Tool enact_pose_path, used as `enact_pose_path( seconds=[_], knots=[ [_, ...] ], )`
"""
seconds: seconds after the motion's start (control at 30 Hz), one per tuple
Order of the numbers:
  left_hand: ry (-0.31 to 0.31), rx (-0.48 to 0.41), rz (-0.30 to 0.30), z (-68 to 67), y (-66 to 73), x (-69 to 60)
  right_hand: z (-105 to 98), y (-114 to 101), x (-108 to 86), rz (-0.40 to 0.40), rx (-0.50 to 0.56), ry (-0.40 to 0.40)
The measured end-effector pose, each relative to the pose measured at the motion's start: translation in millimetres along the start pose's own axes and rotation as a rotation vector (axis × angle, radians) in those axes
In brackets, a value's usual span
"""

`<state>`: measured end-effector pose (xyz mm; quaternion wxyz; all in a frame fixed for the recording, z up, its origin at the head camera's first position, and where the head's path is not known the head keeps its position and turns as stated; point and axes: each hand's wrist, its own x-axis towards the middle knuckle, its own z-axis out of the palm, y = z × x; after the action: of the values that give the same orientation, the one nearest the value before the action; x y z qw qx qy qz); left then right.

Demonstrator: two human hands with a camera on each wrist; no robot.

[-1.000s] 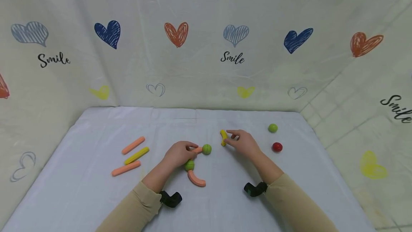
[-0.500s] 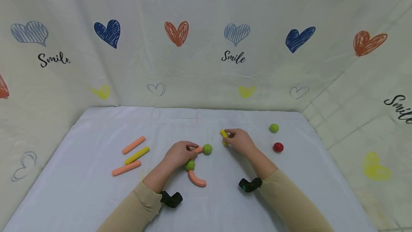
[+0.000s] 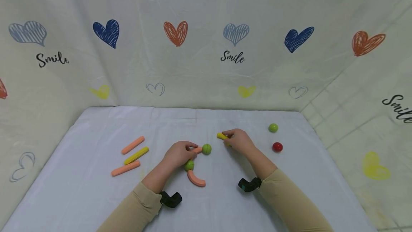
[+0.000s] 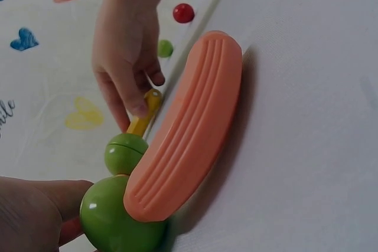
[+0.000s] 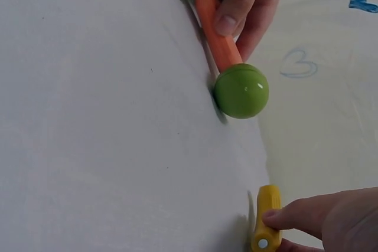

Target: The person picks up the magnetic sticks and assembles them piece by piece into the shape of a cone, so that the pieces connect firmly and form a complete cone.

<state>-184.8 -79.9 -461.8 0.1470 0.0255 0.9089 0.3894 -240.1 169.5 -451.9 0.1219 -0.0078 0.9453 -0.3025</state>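
Observation:
My left hand (image 3: 180,155) pinches a straight orange rod (image 5: 217,30) with a green ball at each end. One green ball (image 3: 206,149) is at its far right end; the nearer green ball (image 3: 189,165) also joins a curved, ridged orange rod (image 4: 188,125), which points toward me. To the right, my right hand (image 3: 239,141) pinches a short yellow rod (image 5: 267,216) between thumb and fingers. A pale round dot shows on the rod's end in the right wrist view. In the head view the yellow rod is apart from the far green ball, and fingers hide part of it.
Two orange rods (image 3: 133,145) (image 3: 126,168) and a yellow rod (image 3: 136,155) lie on the white tablecloth (image 3: 80,189) at left. A loose green ball (image 3: 273,127) and a red ball (image 3: 277,147) lie at right. A printed cloth wall (image 3: 199,74) stands behind.
My right hand has shifted slightly left and turned the yellow rod, so its free end points more to the left. The left hand and the joined rods and balls stay put.

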Motion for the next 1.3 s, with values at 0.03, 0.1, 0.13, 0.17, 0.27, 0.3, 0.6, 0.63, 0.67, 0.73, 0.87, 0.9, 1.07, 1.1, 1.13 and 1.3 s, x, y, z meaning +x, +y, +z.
enact_pose_path(
  seconds=[0.03, 0.1, 0.13, 0.17, 0.27, 0.3, 0.6, 0.63, 0.67, 0.73, 0.87, 0.9, 1.07, 1.1, 1.13, 1.3],
  knots=[
    [0.001, 0.000, -0.001, 0.0, 0.0, -0.2, -0.4, -0.4, -0.5, -0.001, 0.003, 0.002],
    [0.002, 0.000, -0.001, 0.1, 0.0, -0.4, -1.3, -1.7, -2.2, 0.000, 0.010, 0.009],
    [0.003, 0.000, -0.001, 0.2, 0.0, -0.5, -1.9, -2.0, -3.1, -0.005, 0.012, 0.010],
    [0.003, 0.000, 0.000, 0.3, 0.0, -0.6, -2.3, -2.5, -4.2, -0.008, 0.012, 0.010],
    [0.002, -0.001, 0.000, 0.6, 0.2, -0.6, -2.2, -3.2, -7.5, -0.017, 0.001, 0.005],
    [0.001, 0.000, 0.000, 0.7, 0.3, -0.5, -2.0, -3.2, -8.8, -0.021, -0.002, 0.000],
    [0.009, 0.024, 0.001, 1.1, 0.3, -0.4, 6.8, -1.7, -22.1, -0.041, -0.001, -0.037],
    [0.011, 0.025, -0.001, 1.3, 0.0, -0.3, 8.2, -2.5, -24.5, -0.042, 0.001, -0.039],
    [0.012, 0.026, -0.002, 1.4, -0.2, -0.4, 9.7, -3.4, -26.9, -0.042, 0.003, -0.042],
    [0.013, 0.027, -0.005, 1.8, -0.5, -0.2, 12.3, -5.1, -32.0, -0.050, 0.004, -0.043],
    [0.017, 0.027, -0.003, 2.1, -0.5, 0.1, 17.8, -6.7, -40.3, -0.078, -0.007, -0.034],
    [0.019, 0.023, -0.002, 2.1, -0.4, 0.2, 18.8, -6.9, -41.9, -0.081, -0.010, -0.031],
    [0.020, 0.016, -0.004, 2.6, -1.3, 0.4, 24.3, -6.1, -45.6, -0.080, -0.023, -0.022],
    [0.021, 0.018, -0.004, 2.8, -1.5, 0.5, 24.9, -6.5, -45.9, -0.078, -0.020, -0.021],
    [0.021, 0.020, -0.003, 3.0, -1.8, 0.6, 25.4, -6.9, -46.2, -0.077, -0.016, -0.021],
    [0.017, 0.023, 0.001, 3.4, -2.4, 0.9, 26.8, -8.0, -47.6, -0.070, 0.008, -0.018]
  ],
)
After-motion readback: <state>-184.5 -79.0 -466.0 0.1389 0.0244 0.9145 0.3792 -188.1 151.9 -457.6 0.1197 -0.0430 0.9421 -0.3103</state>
